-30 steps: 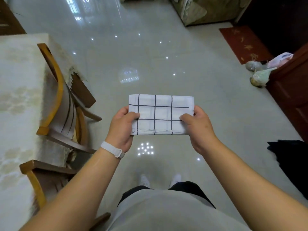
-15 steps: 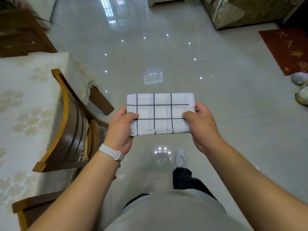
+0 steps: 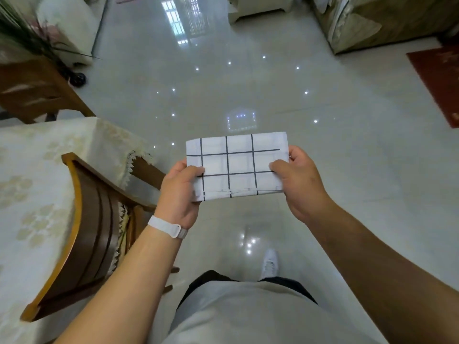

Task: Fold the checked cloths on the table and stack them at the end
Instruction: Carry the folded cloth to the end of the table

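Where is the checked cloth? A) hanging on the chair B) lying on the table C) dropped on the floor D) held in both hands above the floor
D: the folded white cloth with black checks is pinched at its ends by the left hand and right hand, over the glossy pale floor.

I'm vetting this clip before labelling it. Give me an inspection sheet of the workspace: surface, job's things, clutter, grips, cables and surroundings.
Surface: table at left, covered by a cream patterned tablecloth.
Job's things: one folded checked cloth, held in the air over the floor, apart from the table.
Clutter: nothing seen.
Grips: left hand pinches the cloth's left end; right hand pinches its right end.
Cables: nothing seen.
Surroundings: wooden chair drawn up to the table; glossy tiled floor; red rug at far right.
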### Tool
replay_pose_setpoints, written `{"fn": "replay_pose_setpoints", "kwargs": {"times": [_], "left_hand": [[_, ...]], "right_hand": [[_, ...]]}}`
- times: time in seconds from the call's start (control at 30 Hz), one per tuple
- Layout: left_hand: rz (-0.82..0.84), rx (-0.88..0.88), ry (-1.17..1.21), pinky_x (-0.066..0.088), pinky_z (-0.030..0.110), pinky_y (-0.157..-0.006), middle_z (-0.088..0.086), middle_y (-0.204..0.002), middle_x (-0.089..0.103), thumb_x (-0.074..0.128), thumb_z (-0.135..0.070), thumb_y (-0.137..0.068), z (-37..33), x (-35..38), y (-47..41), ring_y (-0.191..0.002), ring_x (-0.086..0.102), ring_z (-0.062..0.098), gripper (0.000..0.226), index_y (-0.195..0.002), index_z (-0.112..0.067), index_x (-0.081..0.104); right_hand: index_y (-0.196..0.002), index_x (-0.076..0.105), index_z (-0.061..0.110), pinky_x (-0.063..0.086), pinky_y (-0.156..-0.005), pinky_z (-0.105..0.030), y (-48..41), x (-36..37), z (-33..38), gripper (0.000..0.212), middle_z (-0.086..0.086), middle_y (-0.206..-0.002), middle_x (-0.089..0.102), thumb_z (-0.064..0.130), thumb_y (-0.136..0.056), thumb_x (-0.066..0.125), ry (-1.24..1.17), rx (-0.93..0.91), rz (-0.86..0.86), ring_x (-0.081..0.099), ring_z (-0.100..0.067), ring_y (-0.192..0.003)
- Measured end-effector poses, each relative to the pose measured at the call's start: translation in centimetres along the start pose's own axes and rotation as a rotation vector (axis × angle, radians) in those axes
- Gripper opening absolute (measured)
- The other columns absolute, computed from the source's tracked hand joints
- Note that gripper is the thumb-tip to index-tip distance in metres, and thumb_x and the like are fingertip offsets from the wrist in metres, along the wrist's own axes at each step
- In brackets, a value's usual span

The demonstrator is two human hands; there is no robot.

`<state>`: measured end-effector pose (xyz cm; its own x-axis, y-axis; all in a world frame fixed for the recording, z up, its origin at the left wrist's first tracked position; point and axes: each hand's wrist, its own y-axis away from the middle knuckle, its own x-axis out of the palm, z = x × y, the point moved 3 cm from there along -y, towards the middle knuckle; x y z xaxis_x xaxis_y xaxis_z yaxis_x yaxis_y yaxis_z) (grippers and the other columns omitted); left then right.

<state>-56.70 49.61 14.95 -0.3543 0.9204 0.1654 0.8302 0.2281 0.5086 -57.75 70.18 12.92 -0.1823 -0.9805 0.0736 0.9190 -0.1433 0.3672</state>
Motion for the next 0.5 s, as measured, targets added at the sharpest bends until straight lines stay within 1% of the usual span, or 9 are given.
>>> {"fn": "replay_pose_setpoints", "kwargs": {"times": [0.07, 0.1, 0.13, 0.2, 0.23, 0.3, 0.37, 0.43, 0.5], "left_hand": [[-0.015, 0.003, -0.022, 0.043, 0.018, -0.036, 0.005, -0.081, 0.062, 0.046, -0.001, -0.089, -0.4, 0.2, -1.2, -0.055, 0.058, 0.016, 0.022, -0.081, -0.020, 0.054], [-0.016, -0.001, -0.021, 0.042, 0.017, -0.035, 0.004, -0.080, 0.061, 0.046, -0.001, -0.089, -0.6, 0.3, -1.8, -0.053, 0.057, 0.015, 0.022, -0.080, -0.020, 0.054], [-0.019, -0.001, -0.010, 0.043, 0.018, -0.036, 0.005, -0.080, 0.062, 0.046, -0.001, -0.089, -0.8, 0.2, -2.5, -0.055, 0.058, 0.015, 0.022, -0.081, -0.020, 0.054], [-0.034, 0.007, 0.020, 0.047, 0.021, -0.042, 0.008, -0.083, 0.065, 0.047, 0.001, -0.088, -1.1, -0.1, -3.9, -0.061, 0.062, 0.019, 0.021, -0.085, -0.017, 0.057], [-0.041, 0.008, 0.033, 0.050, 0.026, -0.047, 0.010, -0.086, 0.067, 0.047, 0.002, -0.088, -1.3, -0.4, -4.6, -0.067, 0.064, 0.022, 0.021, -0.088, -0.015, 0.059], [-0.038, 0.013, 0.064, 0.057, 0.037, -0.061, 0.016, -0.095, 0.068, 0.048, 0.003, -0.088, -1.5, -1.0, -6.3, -0.080, 0.066, 0.028, 0.020, -0.096, -0.011, 0.060], [-0.026, 0.007, 0.088, 0.056, 0.044, -0.072, 0.019, -0.100, 0.067, 0.048, 0.003, -0.088, -2.0, -1.5, -8.2, -0.087, 0.065, 0.032, 0.021, -0.103, -0.008, 0.058], [-0.021, -0.003, 0.106, 0.055, 0.047, -0.074, 0.020, -0.098, 0.066, 0.048, 0.003, -0.088, -2.8, -2.0, -10.6, -0.087, 0.064, 0.033, 0.021, -0.104, -0.008, 0.057], [-0.024, -0.003, 0.108, 0.054, 0.047, -0.074, 0.018, -0.094, 0.066, 0.048, 0.004, -0.088, -3.8, -2.6, -13.5, -0.086, 0.063, 0.034, 0.020, -0.101, -0.008, 0.058]], "right_hand": [[-0.096, 0.062, 0.022, 0.055, -0.068, -0.028, -1.1, 0.1, 0.2, 0.025, 0.005, -0.089, 0.072, 0.000, -0.088, 0.054, -0.007, 0.012, 0.021, 0.069, -0.010, -0.079], [-0.097, 0.062, 0.022, 0.055, -0.067, -0.027, -1.7, 0.3, 0.4, 0.025, 0.007, -0.087, 0.073, 0.000, -0.088, 0.053, -0.009, 0.021, 0.024, 0.069, -0.009, -0.078], [-0.098, 0.061, 0.021, 0.056, -0.067, -0.029, -2.4, 0.6, 0.4, 0.025, 0.007, -0.085, 0.073, -0.001, -0.088, 0.053, -0.008, 0.031, 0.021, 0.069, -0.010, -0.077], [-0.098, 0.061, 0.019, 0.057, -0.073, -0.038, -3.9, 1.3, 0.4, 0.023, 0.005, -0.084, 0.072, 0.000, -0.087, 0.054, 0.011, 0.050, 0.016, 0.068, -0.014, -0.077], [-0.098, 0.060, 0.019, 0.056, -0.073, -0.039, -4.6, 1.9, 0.5, 0.022, 0.005, -0.082, 0.072, 0.000, -0.087, 0.054, 0.026, 0.057, 0.021, 0.067, -0.014, -0.076], [-0.097, 0.059, 0.019, 0.055, -0.066, -0.033, -6.0, 3.2, 0.7, 0.022, 0.009, -0.077, 0.070, 0.000, -0.088, 0.053, 0.041, 0.056, 0.035, 0.066, -0.009, -0.070], [-0.097, 0.059, 0.020, 0.052, -0.061, -0.026, -7.5, 4.6, 1.2, 0.023, 0.013, -0.071, 0.070, -0.001, -0.089, 0.053, 0.061, 0.047, 0.035, 0.065, -0.004, -0.065], [-0.096, 0.058, 0.020, 0.052, -0.058, -0.024, -9.3, 6.2, 1.6, 0.024, 0.014, -0.069, 0.070, -0.002, -0.088, 0.052, 0.082, 0.045, 0.032, 0.064, -0.003, -0.063], [-0.096, 0.058, 0.020, 0.051, -0.057, -0.025, -11.2, 8.0, 2.2, 0.024, 0.012, -0.071, 0.069, -0.001, -0.088, 0.052, 0.111, 0.049, 0.018, 0.064, -0.005, -0.063]]}}
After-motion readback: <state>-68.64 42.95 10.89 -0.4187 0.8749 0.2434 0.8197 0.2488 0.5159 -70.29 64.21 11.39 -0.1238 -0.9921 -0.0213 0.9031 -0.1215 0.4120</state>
